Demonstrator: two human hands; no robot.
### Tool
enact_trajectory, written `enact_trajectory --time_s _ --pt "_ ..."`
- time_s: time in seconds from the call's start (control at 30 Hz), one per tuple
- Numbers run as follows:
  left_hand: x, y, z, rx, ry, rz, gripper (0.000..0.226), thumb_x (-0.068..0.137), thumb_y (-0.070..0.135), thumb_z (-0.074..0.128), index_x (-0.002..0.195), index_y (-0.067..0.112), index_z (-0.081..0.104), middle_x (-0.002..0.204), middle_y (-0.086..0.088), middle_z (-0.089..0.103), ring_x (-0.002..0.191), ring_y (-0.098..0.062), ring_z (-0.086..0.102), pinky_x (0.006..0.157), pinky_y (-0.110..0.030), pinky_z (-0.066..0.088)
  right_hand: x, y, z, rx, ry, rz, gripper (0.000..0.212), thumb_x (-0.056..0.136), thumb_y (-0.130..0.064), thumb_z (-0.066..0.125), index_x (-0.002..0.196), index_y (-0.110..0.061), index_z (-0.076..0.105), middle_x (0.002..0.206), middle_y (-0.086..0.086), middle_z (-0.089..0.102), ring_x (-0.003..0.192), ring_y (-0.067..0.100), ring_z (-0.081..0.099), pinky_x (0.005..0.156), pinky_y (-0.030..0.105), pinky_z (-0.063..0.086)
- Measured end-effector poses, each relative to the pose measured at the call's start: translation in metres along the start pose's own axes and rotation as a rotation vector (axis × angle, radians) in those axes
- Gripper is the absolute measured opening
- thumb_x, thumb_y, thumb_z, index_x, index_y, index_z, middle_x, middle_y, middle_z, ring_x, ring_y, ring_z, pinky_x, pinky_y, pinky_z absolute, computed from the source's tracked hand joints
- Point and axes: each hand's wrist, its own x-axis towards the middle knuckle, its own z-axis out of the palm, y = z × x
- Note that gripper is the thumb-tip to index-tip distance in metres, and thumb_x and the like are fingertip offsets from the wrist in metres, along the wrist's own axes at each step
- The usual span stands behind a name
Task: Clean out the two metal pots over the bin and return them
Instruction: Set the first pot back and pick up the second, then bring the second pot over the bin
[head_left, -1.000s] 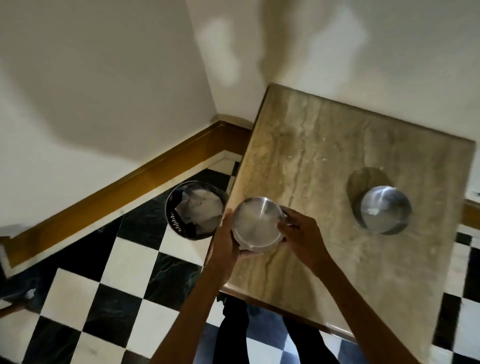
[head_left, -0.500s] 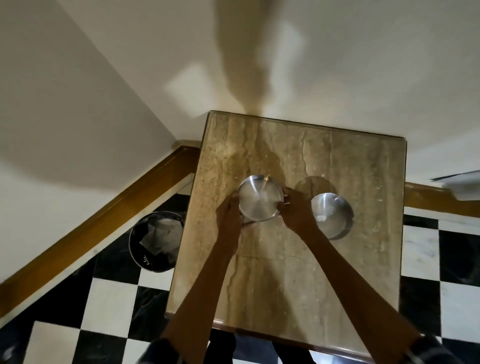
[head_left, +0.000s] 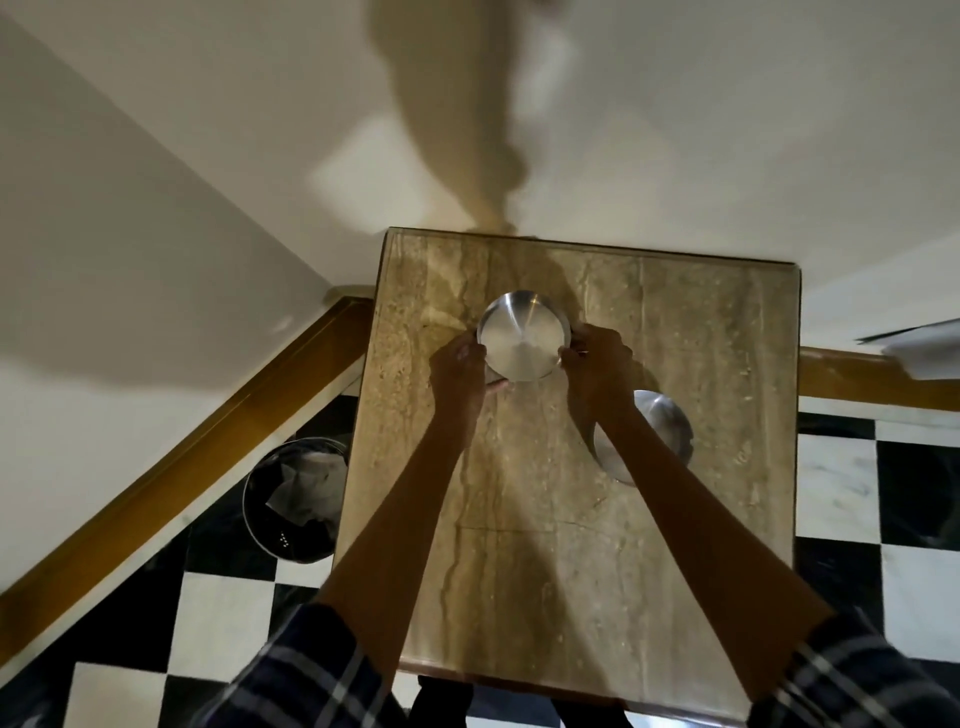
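Observation:
A round metal pot (head_left: 522, 335) is held over the far middle of the marble table (head_left: 561, 545). My left hand (head_left: 460, 366) grips its left rim and my right hand (head_left: 595, 358) grips its right rim. Its inside looks bare. Whether it rests on the table or hangs just above it I cannot tell. A second metal pot (head_left: 660, 426) stands on the table to the right, partly hidden behind my right forearm. The black round bin (head_left: 293, 499) sits on the floor at the table's left edge, with crumpled paper inside.
The table stands against a white wall. A wooden skirting board (head_left: 182, 457) runs along the wall on the left. The floor is black and white checkered tile (head_left: 223, 618). A white object (head_left: 919, 353) sticks in at the right edge.
Both hands have carried the pot from beside the bin at the table's near left edge to the far middle of the table. The camera has swung to face the table squarely.

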Motion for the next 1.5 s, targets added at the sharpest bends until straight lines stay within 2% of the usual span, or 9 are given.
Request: enact_trajectory --time_s 0.2,0.3,0.43,0.67,0.8,1.0,1.13,1.3,1.5 --pt "-0.049 -0.034 0.007 0.027 0.152 -0.020 0.022 0.102 0.017 0.057 0.122 0.012 0.066 0.125 -0.012 0.069 0.111 -0.026 0.067 0.067 -0.036 0.062 -0.048 0.027 -0.044 0.002 0.230 -0.078 0.028 0.096 -0.009 0.052 0.119 -0.010 0.068 0.119 0.012 0.070 0.108 0.024 0.067 0.094 0.033 0.054" --pt "-0.079 -0.054 0.022 -0.002 0.089 -0.282 0.028 0.103 0.018 0.055 0.127 0.006 0.064 0.121 -0.015 0.068 0.100 -0.027 0.067 0.072 -0.042 0.062 -0.063 0.059 -0.060 -0.243 0.255 0.000 0.030 0.094 -0.009 0.054 0.122 -0.011 0.064 0.124 0.016 0.063 0.112 0.034 0.059 0.088 0.039 0.052" --pt "-0.113 -0.071 0.046 -0.098 -0.149 -0.615 0.035 0.102 0.026 0.055 0.127 0.002 0.063 0.120 -0.017 0.070 0.110 -0.031 0.067 0.086 -0.053 0.059 -0.070 0.096 -0.078 -0.340 0.053 0.099 0.031 0.098 -0.015 0.049 0.125 -0.009 0.063 0.128 0.015 0.060 0.112 0.038 0.055 0.093 0.047 0.046" --pt "-0.115 -0.077 0.056 -0.048 -0.153 -0.575 0.031 0.103 0.025 0.054 0.122 0.002 0.065 0.118 -0.022 0.072 0.109 -0.032 0.069 0.087 -0.054 0.061 -0.079 0.107 -0.087 -0.093 0.047 0.176 0.019 0.098 -0.007 0.050 0.102 -0.003 0.067 0.097 0.017 0.071 0.081 0.024 0.061 0.068 0.026 0.043" --pt "-0.114 -0.078 0.041 -0.015 -0.139 -0.560 0.032 0.102 0.026 0.056 0.120 0.002 0.066 0.116 -0.021 0.074 0.107 -0.034 0.072 0.075 -0.049 0.064 -0.097 0.105 -0.078 -0.032 0.106 0.164 0.025 0.089 0.009 0.054 0.108 0.001 0.068 0.092 0.019 0.072 0.077 0.028 0.066 0.069 0.035 0.056" --pt "-0.131 -0.072 -0.023 -0.257 -0.154 -0.698 0.037 0.100 0.028 0.061 0.124 0.000 0.062 0.117 -0.020 0.064 0.101 -0.032 0.067 0.095 -0.048 0.055 -0.136 0.082 -0.043 -0.033 0.064 0.083 0.041 0.086 0.001 0.056 0.124 -0.013 0.067 0.101 0.009 0.075 0.081 0.017 0.070 0.062 0.014 0.051" --pt "-0.142 -0.074 -0.097 -0.371 -0.208 -0.799 0.067 0.083 0.046 0.074 0.125 -0.006 0.065 0.125 -0.024 0.067 0.113 -0.037 0.067 0.100 -0.051 0.053 -0.163 0.042 -0.011 -0.029 -0.041 0.012 0.039 0.088 -0.002 0.057 0.123 -0.017 0.068 0.107 0.006 0.075 0.084 0.009 0.068 0.060 -0.001 0.043" --pt "-0.153 -0.078 -0.191 -0.785 -0.241 -0.856 0.088 0.088 0.054 0.069 0.139 -0.014 0.047 0.139 -0.036 0.057 0.133 -0.051 0.053 0.104 -0.061 0.050 -0.187 -0.019 0.051 -0.066 -0.248 -0.185 0.029 0.086 -0.004 0.062 0.108 -0.019 0.075 0.087 -0.005 0.076 0.063 -0.015 0.059 0.059 -0.003 0.041" --pt "-0.126 -0.073 -0.293 -0.971 -0.279 -0.603 0.102 0.082 0.075 0.061 0.152 0.003 0.040 0.153 -0.033 0.044 0.140 -0.052 0.044 0.117 -0.061 0.037 -0.205 -0.085 0.159 -0.040 -0.408 -0.294 0.029 0.091 -0.027 0.063 0.117 -0.015 0.071 0.101 0.004 0.077 0.079 0.008 0.071 0.070 0.017 0.058"
